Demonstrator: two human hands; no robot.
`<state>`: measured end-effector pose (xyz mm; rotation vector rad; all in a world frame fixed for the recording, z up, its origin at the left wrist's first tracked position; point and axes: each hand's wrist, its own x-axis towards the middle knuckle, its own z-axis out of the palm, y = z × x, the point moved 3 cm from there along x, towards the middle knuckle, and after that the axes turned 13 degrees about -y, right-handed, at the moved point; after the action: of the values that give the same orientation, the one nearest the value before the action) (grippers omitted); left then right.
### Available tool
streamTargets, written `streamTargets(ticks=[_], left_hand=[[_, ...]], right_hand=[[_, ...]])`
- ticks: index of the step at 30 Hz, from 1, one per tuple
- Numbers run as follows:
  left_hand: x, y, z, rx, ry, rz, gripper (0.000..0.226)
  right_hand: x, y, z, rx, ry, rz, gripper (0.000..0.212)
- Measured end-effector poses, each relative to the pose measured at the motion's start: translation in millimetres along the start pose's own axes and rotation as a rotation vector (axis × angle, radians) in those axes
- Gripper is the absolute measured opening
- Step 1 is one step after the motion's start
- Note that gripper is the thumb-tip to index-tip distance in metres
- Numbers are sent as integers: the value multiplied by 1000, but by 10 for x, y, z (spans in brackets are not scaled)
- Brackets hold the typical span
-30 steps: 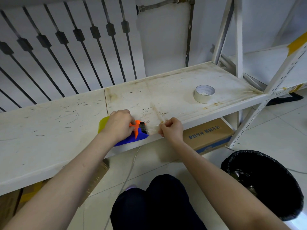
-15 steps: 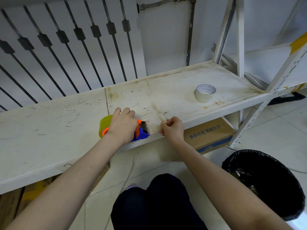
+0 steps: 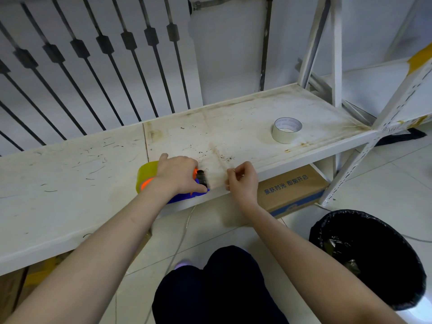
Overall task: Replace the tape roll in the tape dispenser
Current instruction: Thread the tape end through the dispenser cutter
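Hands: you work both at the front edge of the shelf (image 3: pixel 70 183), just above your lap.
Left hand (image 3: pixel 178 175): you clamp it over the tape dispenser (image 3: pixel 184 198), fingers curled on top, thumb along the blue base, pinning it to the shelf.
Right hand (image 3: pixel 242 181): you pinch the tape end (image 3: pixel 216 177) between thumb and fingertips, just beside the dispenser's nose.
Tape end: it is clear and faint, and runs from the black roller towards your pinch; how taut it is, I cannot tell.
Yellow roll (image 3: pixel 146 170): it sits on the orange hub at the dispenser's back, half hidden by your wrist.
Done: the roll looks mounted and the tape fed out at the front.
Left: by my reading, you draw the end across the cutter, tear it off and check that it feeds cleanly.
Cardboard box (image 3: pixel 292 190): it lies under the shelf, right of your pinch and below the work.
White roll (image 3: pixel 287 130): it lies flat further back on the right, well apart from both hands, so I judge it no obstacle.
Railing (image 3: pixel 105 66): it runs along behind the shelf, beyond your reach here.
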<state>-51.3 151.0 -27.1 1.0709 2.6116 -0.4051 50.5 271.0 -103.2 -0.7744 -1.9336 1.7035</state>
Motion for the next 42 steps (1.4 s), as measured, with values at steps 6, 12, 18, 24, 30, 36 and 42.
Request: streamTargets(ticks=[6,12,18,24,30,36,42], left_hand=[[-30,-18,-1,-31,23,14,54],[-179,-54,2,-110,184,31,55],[-267,-112,-47,-193,280,42,59],[-334,-186,-93,-300,357,77,56],[-370,-274,-77,-406,347,87,58],[-382,-321,-66,-432,384,75,62],[-460,-355,-18,-517,427,85,64]], right_hand=[[37,-1,-6,159,48,96,18],[-53,-107,-61,205,35,0,21],[-166,-308,-147,158,34,-173,22],[-114,-423,-151,119,7,-183,22],[-149,-822,-126,-90,-26,-367,22],[-122,-1190,-50,-316,-110,-387,25],[-60,-978,-85,-185,-109,-229,16]])
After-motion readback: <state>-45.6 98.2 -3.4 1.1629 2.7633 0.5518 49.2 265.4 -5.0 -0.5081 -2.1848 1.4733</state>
